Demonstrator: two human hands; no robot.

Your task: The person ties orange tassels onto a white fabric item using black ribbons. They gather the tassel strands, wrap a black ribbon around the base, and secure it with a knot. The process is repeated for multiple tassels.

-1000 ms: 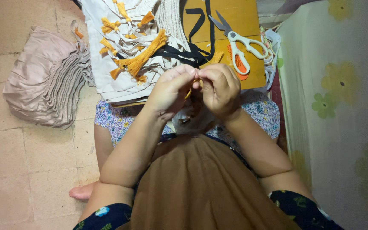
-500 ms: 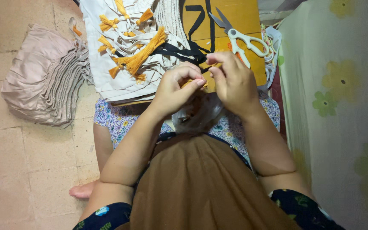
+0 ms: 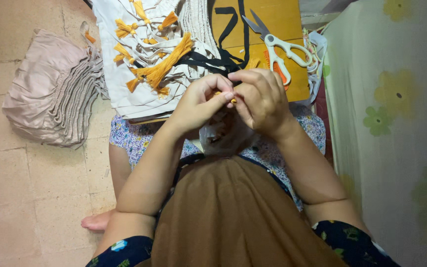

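Both hands meet just above the lap, fingertips pressed together around a small orange piece (image 3: 233,100) — only a sliver of it shows between them, so what it is cannot be told. The left hand (image 3: 201,101) is curled, thumb and forefinger pinched shut on that piece. The right hand (image 3: 260,96) folds over from the other side, fingers bent close, touching the left; whether it grips the piece or only steadies it is hidden.

Half a second ago the hands sat a little apart, the right one lifted toward the scissors' side; a second ago they were joined as now. So they parted briefly and have closed again — a short, repeated pinch-and-pull at the same small thing, held in the same place over the lap.

Under the hands lies a white plastic bag (image 3: 223,136) on the flowered skirt. Just beyond the fingers, black straps (image 3: 208,62) trail across a wooden board (image 3: 273,20), touching a stack of cream cloth (image 3: 124,79) set with orange tassels (image 3: 166,62). Scissors (image 3: 277,47) with white handles lie on the board, near the right hand but apart from it, blades pointing away. Well to the left, a pile of beige fabric (image 3: 50,94) sits on the tiled floor (image 3: 21,198). A pale flowered sheet (image 3: 396,123) hangs along the right.
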